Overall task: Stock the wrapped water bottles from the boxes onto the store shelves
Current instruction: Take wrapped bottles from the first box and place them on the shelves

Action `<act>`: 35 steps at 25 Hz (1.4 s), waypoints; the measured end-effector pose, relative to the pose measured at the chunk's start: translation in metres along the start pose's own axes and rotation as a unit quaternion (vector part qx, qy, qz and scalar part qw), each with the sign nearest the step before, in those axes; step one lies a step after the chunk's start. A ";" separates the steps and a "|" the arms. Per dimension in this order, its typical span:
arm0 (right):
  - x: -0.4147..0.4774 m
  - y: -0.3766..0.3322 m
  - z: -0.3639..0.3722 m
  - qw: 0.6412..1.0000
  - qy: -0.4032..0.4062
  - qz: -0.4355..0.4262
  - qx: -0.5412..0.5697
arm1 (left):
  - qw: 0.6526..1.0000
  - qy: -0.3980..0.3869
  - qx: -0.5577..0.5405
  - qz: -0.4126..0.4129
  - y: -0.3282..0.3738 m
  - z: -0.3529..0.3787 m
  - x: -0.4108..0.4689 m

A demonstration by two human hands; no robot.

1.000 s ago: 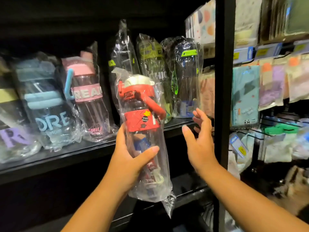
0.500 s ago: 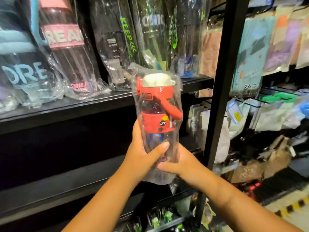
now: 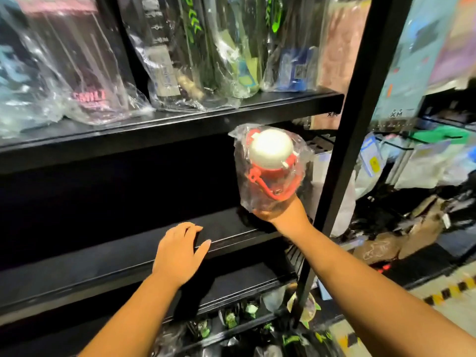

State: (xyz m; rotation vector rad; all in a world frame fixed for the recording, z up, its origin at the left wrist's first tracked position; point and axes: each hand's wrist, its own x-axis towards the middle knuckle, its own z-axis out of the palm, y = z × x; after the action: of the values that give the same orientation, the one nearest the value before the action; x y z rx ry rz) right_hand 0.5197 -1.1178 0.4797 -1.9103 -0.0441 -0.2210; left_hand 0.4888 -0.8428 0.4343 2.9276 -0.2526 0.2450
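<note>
Red wrapped water bottle (image 3: 270,161) with white lid gripped from below in right hand (image 3: 280,212), above right end of middle shelf (image 3: 103,266), beside black post (image 3: 355,124), left hand (image 3: 180,251) relaxed on shelf's near edge

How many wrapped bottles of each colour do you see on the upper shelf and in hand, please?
Blue-lettered bottle: 1
Pink-lettered bottle: 1
Dark bottles with green marks: 3
Red bottle, gripped by the right hand: 1
Total: 6
</note>
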 end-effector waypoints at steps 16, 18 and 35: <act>0.033 0.038 0.030 0.987 0.132 0.035 -0.087 | 0.993 0.050 0.109 -0.016 0.005 0.019 0.001; 0.031 0.038 0.032 0.986 0.133 0.028 -0.101 | 0.993 0.036 0.108 -0.020 0.005 0.017 0.001; -0.178 0.013 0.166 0.898 -0.043 0.003 -0.438 | 0.999 0.022 0.037 -0.032 -0.103 -0.004 -0.194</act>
State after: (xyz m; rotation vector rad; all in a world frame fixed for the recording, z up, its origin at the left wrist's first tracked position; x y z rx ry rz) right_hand 0.3687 -0.9531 0.3823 -2.8229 0.0074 -0.1607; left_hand 0.3185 -0.7126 0.3851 2.9930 -0.1455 0.3152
